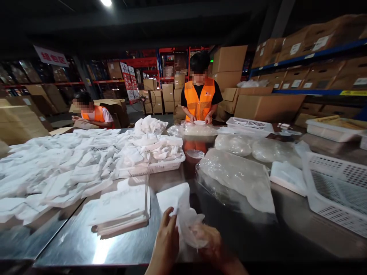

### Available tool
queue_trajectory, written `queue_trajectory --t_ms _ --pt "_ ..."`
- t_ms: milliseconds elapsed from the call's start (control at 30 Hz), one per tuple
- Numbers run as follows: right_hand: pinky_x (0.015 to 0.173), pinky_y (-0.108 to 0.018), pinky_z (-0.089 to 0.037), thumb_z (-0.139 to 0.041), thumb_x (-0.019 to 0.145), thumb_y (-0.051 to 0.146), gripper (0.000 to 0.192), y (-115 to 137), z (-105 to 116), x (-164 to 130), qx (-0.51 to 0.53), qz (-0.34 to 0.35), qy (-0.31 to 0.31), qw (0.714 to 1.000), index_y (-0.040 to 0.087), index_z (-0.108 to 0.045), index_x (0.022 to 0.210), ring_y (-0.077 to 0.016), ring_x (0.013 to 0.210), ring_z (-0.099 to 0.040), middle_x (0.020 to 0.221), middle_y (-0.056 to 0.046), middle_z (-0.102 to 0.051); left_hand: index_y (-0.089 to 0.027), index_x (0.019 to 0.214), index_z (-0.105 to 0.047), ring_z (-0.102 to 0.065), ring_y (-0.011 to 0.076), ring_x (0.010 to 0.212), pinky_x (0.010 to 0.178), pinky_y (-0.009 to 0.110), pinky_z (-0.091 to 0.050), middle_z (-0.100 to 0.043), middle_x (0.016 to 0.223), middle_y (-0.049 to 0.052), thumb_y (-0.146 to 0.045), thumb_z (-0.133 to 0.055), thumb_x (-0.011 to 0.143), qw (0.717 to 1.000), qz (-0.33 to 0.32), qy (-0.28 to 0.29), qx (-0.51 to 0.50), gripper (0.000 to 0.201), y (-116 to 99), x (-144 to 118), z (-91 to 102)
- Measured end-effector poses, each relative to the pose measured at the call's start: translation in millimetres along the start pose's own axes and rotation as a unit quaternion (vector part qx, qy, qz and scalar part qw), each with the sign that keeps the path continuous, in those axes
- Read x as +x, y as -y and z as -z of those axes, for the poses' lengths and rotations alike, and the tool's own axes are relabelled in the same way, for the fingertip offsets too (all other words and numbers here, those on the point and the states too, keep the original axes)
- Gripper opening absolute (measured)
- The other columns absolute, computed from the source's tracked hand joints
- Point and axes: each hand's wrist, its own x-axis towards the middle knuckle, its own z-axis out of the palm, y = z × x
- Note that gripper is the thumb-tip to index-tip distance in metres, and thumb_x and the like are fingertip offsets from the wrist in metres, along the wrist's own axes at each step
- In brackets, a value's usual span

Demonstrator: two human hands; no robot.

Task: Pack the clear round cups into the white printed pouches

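Note:
Low in the middle, my left hand (168, 238) is closed on a white bag (174, 196), with fingers at its edge. My right hand (210, 242), a little blurred, grips a translucent, rounded plastic piece (192, 225) against the bag's opening. Whether the piece is partly inside the bag, I cannot tell. To the left lies a stack of flat white bags (123, 204). Beyond my right hand rests a large clear plastic sack (235, 177), its contents hard to make out.
A heap of white bags (57, 168) covers the left side, beside a full white basket (155, 167). At right stand a perforated white basket (334, 183) and a white packet (288, 176). Across the metal table (69, 244), a co-worker in an orange vest (200, 97) handles something white.

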Motion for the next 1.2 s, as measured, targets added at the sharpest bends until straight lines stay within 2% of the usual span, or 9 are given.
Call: queue_trajectory --t_ms 100,200,333,500,700,800,933,1067,1200 --pt "0.076 -0.026 -0.052 -0.022 0.1 0.024 0.041 -1 -9 31 0.061 0.084 -0.07 0.992 0.02 -0.062 0.094 -0.0157 0.072 -0.065 0.076 -0.005 -0.069 -0.015 0.107 -0.065 -0.063 0.0198 0.111 0.085 0.029 -0.059 -0.064 0.118 0.015 0.005 -0.032 0.075 0.999 -0.032 0.001 0.004 0.051 3 -6 -8.9" --pt "0.07 -0.028 -0.049 -0.029 0.097 0.01 0.036 -7 -17 57 -0.06 0.129 -0.07 0.987 0.017 -0.062 0.084 -0.015 0.065 -0.06 0.068 -0.004 -0.063 -0.014 0.114 -0.064 -0.062 0.0206 0.113 0.089 0.032 -0.058 -0.063 0.122 0.015 0.004 -0.031 0.075 0.999 -0.03 -0.02 0.028 0.053 11 -13 -19.1" --pt "0.06 -0.033 -0.042 -0.04 0.093 0.008 0.037 -9 -35 78 -0.238 0.115 -0.064 0.962 0.018 -0.055 0.06 -0.0167 0.055 -0.051 0.054 -0.003 -0.054 -0.011 0.122 -0.06 -0.059 0.0212 0.117 0.09 0.031 -0.057 -0.06 0.127 0.016 0.005 -0.033 0.074 0.994 -0.051 -0.029 0.091 0.057 18 -13 -23.1" --pt "0.053 -0.032 -0.036 -0.047 0.089 0.005 0.034 -2 -49 84 -0.251 0.1 -0.054 0.961 0.018 -0.054 0.058 -0.0165 0.052 -0.047 0.053 -0.003 -0.053 -0.014 0.106 -0.066 -0.065 0.0226 0.089 0.073 0.035 -0.057 -0.068 0.11 0.013 0.002 -0.041 0.076 0.972 -0.091 -0.09 0.198 0.042 5 13 1.3" --pt "0.08 -0.035 -0.05 -0.039 0.096 0.01 0.026 -10 -23 72 -0.15 0.159 -0.082 0.972 0.014 -0.064 0.09 -0.0176 0.086 -0.063 0.09 -0.007 -0.069 -0.018 0.093 -0.067 -0.062 0.0224 0.087 0.078 0.038 -0.05 -0.07 0.094 0.008 -0.006 -0.047 0.085 0.958 -0.112 -0.162 0.21 0.024 4 31 31.8" --pt "0.092 -0.031 -0.05 -0.045 0.094 0.009 0.022 -19 -13 63 -0.094 0.239 -0.043 0.966 0.016 -0.063 0.083 -0.0136 0.092 -0.064 0.086 -0.003 -0.07 -0.016 0.098 -0.066 -0.062 0.0191 0.088 0.075 0.029 -0.052 -0.069 0.095 0.008 -0.001 -0.042 0.084 0.962 -0.126 -0.158 0.185 0.032 5 30 28.5" --pt "0.104 -0.033 -0.046 -0.052 0.091 0.01 0.02 -21 -9 59 -0.056 0.305 -0.011 0.951 0.017 -0.063 0.075 -0.0142 0.105 -0.062 0.086 -0.001 -0.071 -0.018 0.103 -0.065 -0.062 0.018 0.084 0.067 0.027 -0.052 -0.069 0.102 0.006 0.005 -0.038 0.077 0.968 -0.149 -0.087 0.181 0.044 -1 29 20.0" --pt "0.11 -0.038 -0.041 -0.052 0.091 0.011 0.02 -19 -3 61 -0.057 0.319 -0.01 0.946 0.016 -0.063 0.075 -0.0171 0.114 -0.059 0.097 -0.002 -0.071 -0.02 0.098 -0.067 -0.06 0.0196 0.082 0.068 0.031 -0.051 -0.069 0.103 0.007 0.004 -0.041 0.079 0.961 -0.173 -0.089 0.198 0.04 -5 29 20.4" --pt "0.107 -0.037 -0.044 -0.051 0.092 0.011 0.017 -24 4 61 -0.061 0.303 -0.019 0.951 0.014 -0.064 0.082 -0.0181 0.114 -0.059 0.094 -0.005 -0.072 -0.018 0.102 -0.067 -0.061 0.0193 0.088 0.068 0.028 -0.053 -0.068 0.108 0.009 0.003 -0.038 0.083 0.954 -0.185 -0.096 0.217 0.041 5 28 25.8"
